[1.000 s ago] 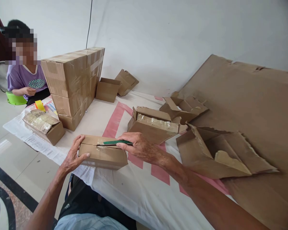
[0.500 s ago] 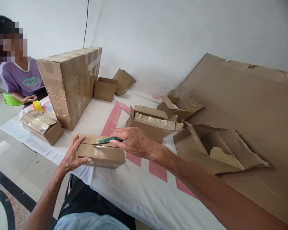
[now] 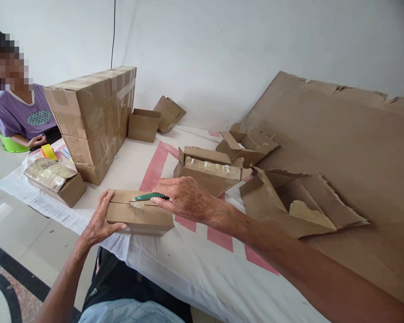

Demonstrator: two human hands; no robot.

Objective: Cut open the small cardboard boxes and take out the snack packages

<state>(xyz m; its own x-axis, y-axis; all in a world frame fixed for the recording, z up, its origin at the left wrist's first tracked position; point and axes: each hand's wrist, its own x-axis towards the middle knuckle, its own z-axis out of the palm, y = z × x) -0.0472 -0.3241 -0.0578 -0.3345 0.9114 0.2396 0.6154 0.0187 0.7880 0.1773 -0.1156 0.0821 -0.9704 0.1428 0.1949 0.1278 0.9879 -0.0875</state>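
A closed cardboard box [image 3: 139,219] lies near the table's front edge, with a seam along its top. My left hand [image 3: 103,220] grips its left end, the thumb on the front face and the fingers over the far top edge. In my right hand [image 3: 180,197] is a green-handled utility knife [image 3: 151,196], held in closed fingers above the box top. Its thin blade points left and lies at the seam, near a bit of shiny clear tape; how deep the tip sits I cannot tell.
Taped boxes [image 3: 94,121] are stacked at the left, beside a smaller taped box [image 3: 55,179]. Opened cartons [image 3: 208,172] lie to the right, before a large cardboard sheet [image 3: 350,148]. A person in a purple shirt [image 3: 27,112] sits at the far left.
The whole view has shifted slightly. The knife stays at the seam with both hands in nearly the same places on the box. The tape's shine on the front face has faded.
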